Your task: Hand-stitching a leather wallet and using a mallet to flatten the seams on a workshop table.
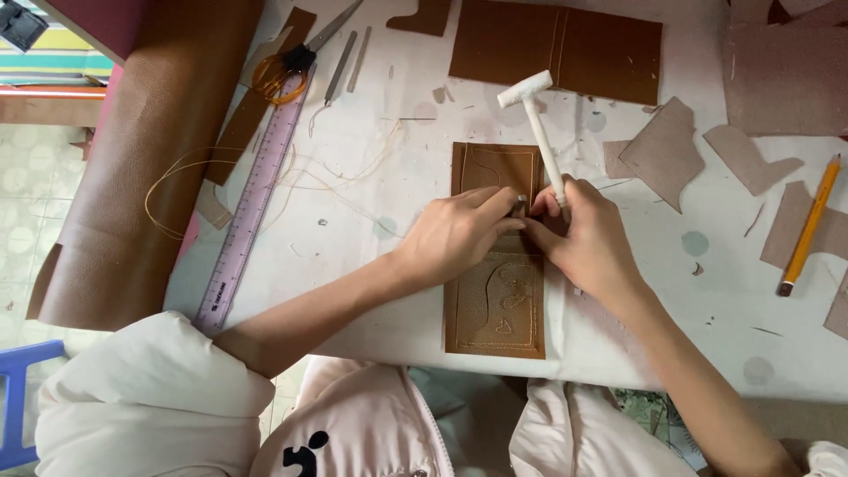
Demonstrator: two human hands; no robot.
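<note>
A brown stitched leather piece point(495, 309) lies flat on the white table point(371, 265) in front of me. My left hand point(459, 234) presses on its middle and pinches a small metal tool point(519, 207) upright against the leather. My right hand point(587, 238) grips the handle of a white mallet point(534, 115), whose head points away from me above the leather. Both hands touch at the tool.
A clear ruler point(252, 203), orange-handled scissors point(287, 66) and loose thread point(221, 177) lie at the left beside a brown leather roll point(132, 159). A large brown leather panel point(556, 49) sits at the back. Leather scraps point(662, 150) and a yellow pencil point(808, 225) lie right.
</note>
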